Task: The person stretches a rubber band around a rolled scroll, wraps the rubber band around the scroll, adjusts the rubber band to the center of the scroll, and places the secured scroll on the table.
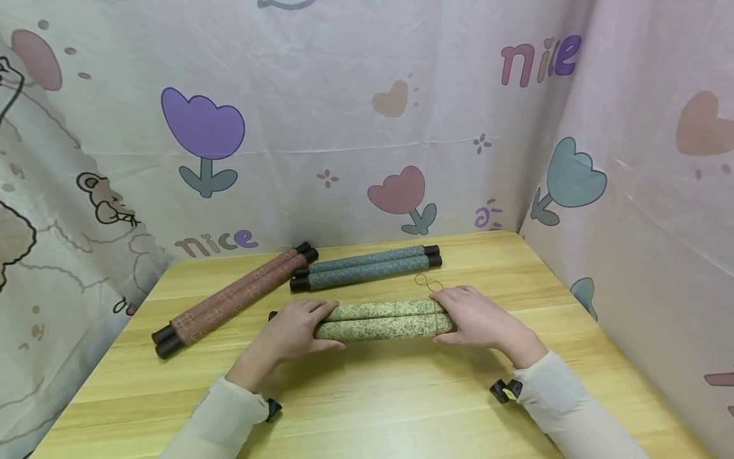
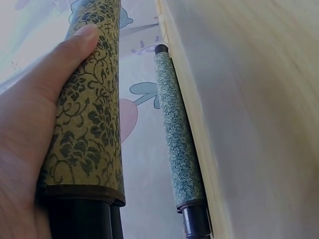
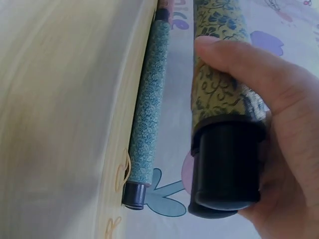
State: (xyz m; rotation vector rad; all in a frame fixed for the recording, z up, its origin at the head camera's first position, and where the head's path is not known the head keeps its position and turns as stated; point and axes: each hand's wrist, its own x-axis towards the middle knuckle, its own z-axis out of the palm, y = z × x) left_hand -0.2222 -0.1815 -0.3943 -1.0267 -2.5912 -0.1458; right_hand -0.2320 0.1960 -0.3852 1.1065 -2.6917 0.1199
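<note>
A yellow-green scroll (image 1: pixel 378 320), rolled from both ends into two side-by-side rolls with a dark floral pattern, is held level above the table in both hands. My left hand (image 1: pixel 295 328) grips its left end; in the left wrist view the thumb lies along the patterned cover (image 2: pixel 92 124), just above the black end knob (image 2: pixel 79 219). Around the right end curls my right hand (image 1: pixel 478 319), its thumb on the cover and black knobs (image 3: pixel 227 164) sticking out beside the palm. A thin tan cord (image 1: pixel 434 317) crosses the scroll near the right hand.
Behind the held scroll lies a blue rolled scroll (image 1: pixel 367 268) with black knobs. To the left, a reddish-brown rolled scroll (image 1: pixel 235 296) lies slantwise. A loop of thin cord (image 1: pixel 429 282) shows behind the right hand. A printed curtain (image 1: pixel 298 127) hangs around the wooden table (image 1: pixel 395 408).
</note>
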